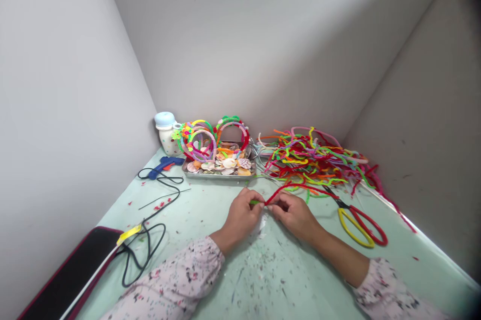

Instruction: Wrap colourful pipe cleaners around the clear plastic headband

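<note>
My left hand (246, 212) is closed in a pinch at the middle of the table, with a short bit of green pipe cleaner (254, 202) showing at its fingertips. Close beside it, my right hand (291, 212) pinches a red pipe cleaner (280, 191). The red one meets the green at the fingertips, then arches up and off to the right above my right hand, toward the scissors. Whether the two are twisted together is hidden by my fingers. Scissors (355, 215) with one yellow and one red handle lie right of my right hand.
A metal tray (221, 176) of seashells bears several colourful pipe-cleaner rings (203, 144). Right of it is a tangled heap of pipe cleaners (311, 157). At left are a lidded white jar (169, 139), a blue glue gun (162, 166), its black cord (150, 220) and a black case (71, 275).
</note>
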A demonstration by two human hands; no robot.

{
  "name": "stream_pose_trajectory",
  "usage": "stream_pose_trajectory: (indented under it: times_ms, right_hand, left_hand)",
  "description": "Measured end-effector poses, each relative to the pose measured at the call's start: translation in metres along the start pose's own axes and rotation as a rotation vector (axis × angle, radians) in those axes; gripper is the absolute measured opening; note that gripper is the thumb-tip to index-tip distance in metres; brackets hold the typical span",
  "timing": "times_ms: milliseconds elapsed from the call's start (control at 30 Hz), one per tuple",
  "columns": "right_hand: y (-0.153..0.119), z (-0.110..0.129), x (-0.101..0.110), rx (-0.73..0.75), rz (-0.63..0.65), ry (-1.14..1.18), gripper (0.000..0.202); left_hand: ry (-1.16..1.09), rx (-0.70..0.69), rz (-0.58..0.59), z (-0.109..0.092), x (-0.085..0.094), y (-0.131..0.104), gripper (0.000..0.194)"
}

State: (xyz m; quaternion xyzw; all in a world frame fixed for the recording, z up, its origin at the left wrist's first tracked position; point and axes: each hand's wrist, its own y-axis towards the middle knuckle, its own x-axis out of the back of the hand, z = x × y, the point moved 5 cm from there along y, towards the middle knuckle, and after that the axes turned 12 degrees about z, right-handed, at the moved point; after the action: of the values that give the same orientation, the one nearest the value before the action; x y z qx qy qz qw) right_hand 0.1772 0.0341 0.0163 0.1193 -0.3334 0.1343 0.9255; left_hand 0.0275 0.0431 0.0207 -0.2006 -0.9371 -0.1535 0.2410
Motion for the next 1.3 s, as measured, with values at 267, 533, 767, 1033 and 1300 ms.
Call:
stream_pose_trajectory:
  times_ms: [267,533,767,1033,1300]
  right_hand:
    - [0.001,-0.0027,-0.0012,-0.029,0.012,0.048,0.011]
    - [0.0031,-0.0085,-0.0018,-0.027,0.015,0.05,0.012]
    - [0.0036,-0.007,-0.0015,-0.023,0.024,0.01,0.016]
    - [0.0032,-0.007,-0.002,-0.003,0.034,0.012,0.018]
    - [0.0027,-0.0049,-0.0007,0.015,0.028,0.057,0.014]
  left_hand:
    - [-0.008,0.034,0.001,0.0015,-0.0006,0.001,0.012]
    - [0.016,0.039,-0.005,0.0027,-0.001,0.0005,0.012]
    - [-0.006,0.034,-0.027,0.0064,-0.0021,0.001,0.01]
    - [0.011,0.019,-0.013,0.0052,-0.0018,0.0003,0.009]
    - [0.001,0.014,-0.002,0.0067,-0.0032,0.0011,0.009]
